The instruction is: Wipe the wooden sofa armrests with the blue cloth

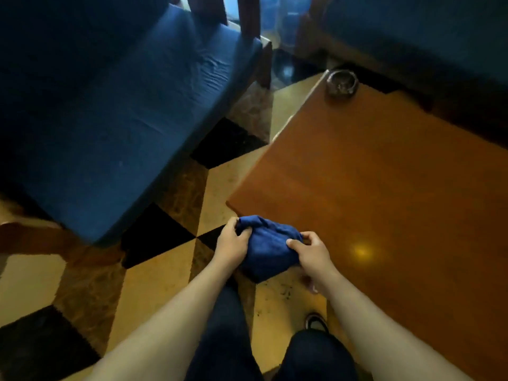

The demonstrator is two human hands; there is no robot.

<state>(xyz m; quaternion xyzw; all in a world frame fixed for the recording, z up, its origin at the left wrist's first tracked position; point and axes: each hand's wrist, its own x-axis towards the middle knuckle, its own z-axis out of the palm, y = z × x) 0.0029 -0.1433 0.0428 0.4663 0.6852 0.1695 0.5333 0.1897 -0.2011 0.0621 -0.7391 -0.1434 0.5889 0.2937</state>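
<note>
Two bare hands bunch the blue cloth [268, 247] between them above the near corner of the wooden table [384, 174]. I see my left hand [231, 243] curled shut on the cloth's left edge, my right hand [312, 251] pinching its right side between thumb and fingers. Off to the left stands the blue-cushioned sofa [110, 105], its wooden armrest [30, 232] well apart from the cloth. An ashtray [341, 84] sits at the table's far corner.

Single head-worn wide-angle view, looking steeply down and forward from standing height. Both forearms enter from the bottom edge, close to the lens. The checkered tan-and-black tiled floor [165, 270] fills the middle; no second view overlaps it.
</note>
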